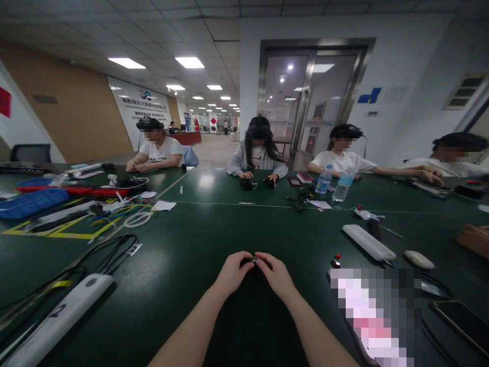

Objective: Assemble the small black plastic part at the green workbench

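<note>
Over the dark green table (183,285), both my hands meet at the fingertips in the middle of the head view. My left hand (235,272) is closed, its thumb and fingers pinched together on a small thing too small to name. From the other side, my right hand (275,272) is closed on the same spot, its thumb and index finger touching it. Only a tiny pale and dark bit shows between the fingertips; the rest is hidden.
White power strips lie to the left (76,311) and right (369,243). A blurred-out screen (367,316), a phone (462,323), a white mouse (419,259) and a small red-topped item (336,261) are on the right. Water bottles (344,186) stand beyond. Several people sit around the table.
</note>
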Demonstrator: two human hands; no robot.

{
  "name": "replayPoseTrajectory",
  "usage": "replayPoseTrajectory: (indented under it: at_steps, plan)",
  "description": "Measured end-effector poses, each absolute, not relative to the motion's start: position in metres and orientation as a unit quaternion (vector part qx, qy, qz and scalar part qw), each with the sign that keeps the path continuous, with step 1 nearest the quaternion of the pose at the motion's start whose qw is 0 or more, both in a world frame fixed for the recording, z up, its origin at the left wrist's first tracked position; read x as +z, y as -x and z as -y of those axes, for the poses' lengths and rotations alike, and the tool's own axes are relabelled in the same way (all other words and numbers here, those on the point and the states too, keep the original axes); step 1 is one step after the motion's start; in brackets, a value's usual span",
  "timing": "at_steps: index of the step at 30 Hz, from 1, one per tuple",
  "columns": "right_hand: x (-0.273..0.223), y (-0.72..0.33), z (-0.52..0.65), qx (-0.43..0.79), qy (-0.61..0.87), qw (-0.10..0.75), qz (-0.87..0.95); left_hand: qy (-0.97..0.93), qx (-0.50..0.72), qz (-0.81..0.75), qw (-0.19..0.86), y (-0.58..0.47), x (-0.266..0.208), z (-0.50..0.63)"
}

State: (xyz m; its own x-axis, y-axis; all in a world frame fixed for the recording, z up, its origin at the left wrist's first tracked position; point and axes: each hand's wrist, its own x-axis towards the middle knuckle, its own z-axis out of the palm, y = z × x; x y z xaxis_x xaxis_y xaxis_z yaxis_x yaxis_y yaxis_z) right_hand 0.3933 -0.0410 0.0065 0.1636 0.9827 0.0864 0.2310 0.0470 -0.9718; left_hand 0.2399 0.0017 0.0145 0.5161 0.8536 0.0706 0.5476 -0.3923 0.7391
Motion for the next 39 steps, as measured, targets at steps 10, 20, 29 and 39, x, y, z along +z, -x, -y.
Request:
replayPoseTrajectory:
  at_steps: [10,20,29,39]
  plan:
    - [-0.007,-0.412,0.033,0.437,0.533,0.620,0.375,-0.863,0.183,-0.420,0.214,-0.224,0.022,0.000]
    - [-0.004,-0.414,0.036,0.460,0.527,0.619,0.358,-0.741,0.145,-0.651,0.072,-0.072,0.028,-0.020]
    - [-0.007,-0.417,0.033,0.448,0.569,0.570,0.389,-0.660,0.274,-0.700,-0.005,0.003,0.000,-0.019]
    - [-0.009,-0.421,0.032,0.450,0.588,0.544,0.395,-0.616,0.365,-0.693,0.083,0.001,-0.006,-0.020]
